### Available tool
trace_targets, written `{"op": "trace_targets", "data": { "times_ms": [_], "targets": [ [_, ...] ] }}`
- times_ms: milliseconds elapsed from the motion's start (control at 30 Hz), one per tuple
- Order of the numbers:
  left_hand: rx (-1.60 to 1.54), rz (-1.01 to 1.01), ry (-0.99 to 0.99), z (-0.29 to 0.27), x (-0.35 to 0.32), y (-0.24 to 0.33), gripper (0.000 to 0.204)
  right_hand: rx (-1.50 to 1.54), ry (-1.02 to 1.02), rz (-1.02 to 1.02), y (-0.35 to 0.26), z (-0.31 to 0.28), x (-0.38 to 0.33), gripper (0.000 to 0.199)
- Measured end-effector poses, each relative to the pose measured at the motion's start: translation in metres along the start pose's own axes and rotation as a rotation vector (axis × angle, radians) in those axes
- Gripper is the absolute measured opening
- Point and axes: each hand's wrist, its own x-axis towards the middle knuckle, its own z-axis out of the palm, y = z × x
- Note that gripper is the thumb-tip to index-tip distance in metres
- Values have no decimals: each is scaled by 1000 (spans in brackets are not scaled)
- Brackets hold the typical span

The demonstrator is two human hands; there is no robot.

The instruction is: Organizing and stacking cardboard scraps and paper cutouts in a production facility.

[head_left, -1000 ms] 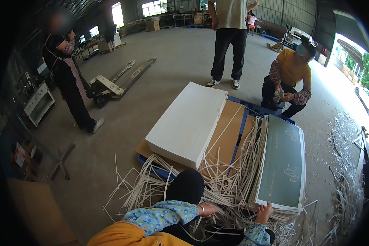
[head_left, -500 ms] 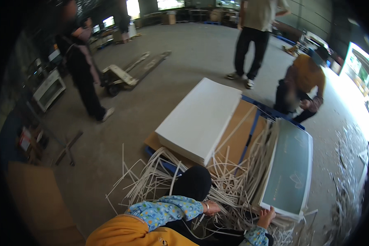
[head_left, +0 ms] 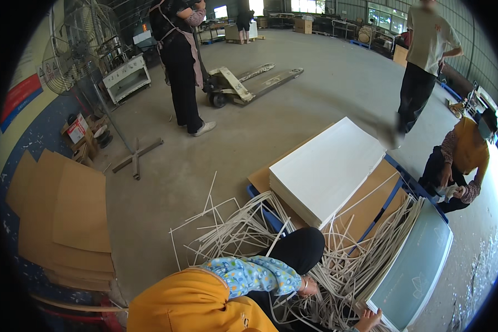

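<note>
My left hand (head_left: 308,286) is at the tangle of narrow white paper strips (head_left: 337,265), its fingers curled in among them and partly hidden. Over the near corner of a stack of printed blue-green sheets (head_left: 412,265), my right hand (head_left: 368,320) grips the edge with its fingertips on top. Cut strips cling along the left side of that stack. Beyond my knee lies a tall stack of plain white sheets (head_left: 329,169), on brown cardboard (head_left: 365,207) over a blue pallet (head_left: 406,178).
A co-worker (head_left: 463,155) squats at the right, hands together. Another person (head_left: 423,55) stands beyond the pallet, and one in an apron (head_left: 180,61) by a pallet jack (head_left: 240,88). A standing fan (head_left: 66,66) and cardboard sheets (head_left: 66,205) are at left. Scraps (head_left: 478,282) litter the right floor.
My view has swung left, so everything sits further right and the fan shows. My hands stay at the strips and the sheet stack's corner. The standing person in the pale shirt has shifted their stance.
</note>
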Motion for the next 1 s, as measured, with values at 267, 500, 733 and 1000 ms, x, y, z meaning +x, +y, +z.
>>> {"op": "trace_targets", "data": {
  "times_ms": [267, 500, 733, 1000],
  "targets": [
    [68, 90, 146, 51, 19, -13, 18, 236, -9, 2, 32, -41, 54, 38],
    [-100, -2, -54, -3, -29, 1, 20, 309, -6, -24, 31, -1, 28, 38],
    [-61, -21, -70, -24, -30, 15, 28, 319, 102, -21, 9, -1, 21, 36],
    [-50, 2, -122, -8, -27, 15, 32, 326, 97, 15, 21, -7, 15, 39]
  ]
}}
